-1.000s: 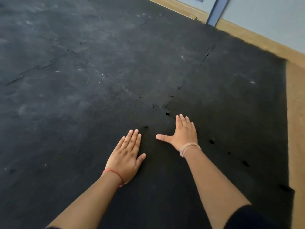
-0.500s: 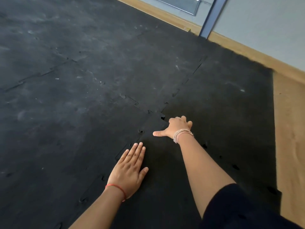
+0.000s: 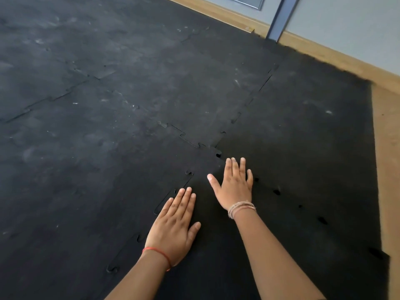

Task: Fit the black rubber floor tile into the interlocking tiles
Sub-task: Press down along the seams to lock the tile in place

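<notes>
The black rubber floor tile (image 3: 218,252) lies flat in the near middle, its toothed edges meeting the interlocking tiles (image 3: 108,148) around it. My left hand (image 3: 175,226) rests palm down on its left edge, beside the jigsaw seam. My right hand (image 3: 234,185) lies flat with fingers spread near the tile's far corner. Small dark gaps (image 3: 276,192) show along the tile's right seam and at its far corner (image 3: 218,155). Both hands hold nothing.
Dusty black tiles cover the floor to the left and far side. Another dark tile (image 3: 313,137) lies to the right. Bare wooden floor (image 3: 387,169) runs along the right edge. A grey wall with a wooden skirting (image 3: 324,50) and a metal post (image 3: 281,18) stands beyond.
My right hand, curled at the far corner half a second ago, now lies flat with fingers spread. My left hand stayed flat on the left seam. The view shifted slightly.
</notes>
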`<state>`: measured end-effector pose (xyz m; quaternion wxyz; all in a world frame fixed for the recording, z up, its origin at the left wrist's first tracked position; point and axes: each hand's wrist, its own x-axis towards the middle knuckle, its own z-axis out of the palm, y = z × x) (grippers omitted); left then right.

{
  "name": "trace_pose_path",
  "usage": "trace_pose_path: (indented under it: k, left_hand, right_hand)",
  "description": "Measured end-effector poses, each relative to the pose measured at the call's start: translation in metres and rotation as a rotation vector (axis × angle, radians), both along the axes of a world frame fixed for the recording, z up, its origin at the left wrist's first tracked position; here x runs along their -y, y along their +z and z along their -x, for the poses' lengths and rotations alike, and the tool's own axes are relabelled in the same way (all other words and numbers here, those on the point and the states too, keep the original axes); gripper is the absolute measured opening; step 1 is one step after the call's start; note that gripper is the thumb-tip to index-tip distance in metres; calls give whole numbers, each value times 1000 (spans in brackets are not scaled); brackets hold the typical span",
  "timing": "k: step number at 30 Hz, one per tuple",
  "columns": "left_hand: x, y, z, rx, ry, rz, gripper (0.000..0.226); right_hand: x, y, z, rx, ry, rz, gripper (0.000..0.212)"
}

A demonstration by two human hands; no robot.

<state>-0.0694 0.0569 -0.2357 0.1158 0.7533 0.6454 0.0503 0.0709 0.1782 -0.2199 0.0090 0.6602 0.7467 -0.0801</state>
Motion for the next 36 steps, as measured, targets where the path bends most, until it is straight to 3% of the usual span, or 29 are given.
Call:
trace_pose_path:
  k: [3,6,16,21,25,29,34,36]
  left_hand:
    - [0,3,0,-7,12,-27,66]
    - [1,11,0,-42,14,-16,64]
    - [3,19,0,-36,31,10,61]
    - [1,16,0,-34,36,2,62]
    - [3,10,0,-9,5,-32,67]
    - [1,17,1,26,37,18,63]
    - [1,8,0,5,34,-40,65]
    - [1,12,0,-27,34,9,64]
  right_hand:
    - [-10,-2,4,1,42,11,86]
    - [-17,5,10,-157,83,102,99]
    - [-4,28,2,-662,-60,35,95]
    - [-6,17,3,-441,35,85,98]
    - [-12,24,5,-512,-56,140,91]
    - [-8,30,2,-584,-32,-1,87]
    - [-7,6,8,-281,99,59,86]
    - [-8,0,9,-283,114,75,88]
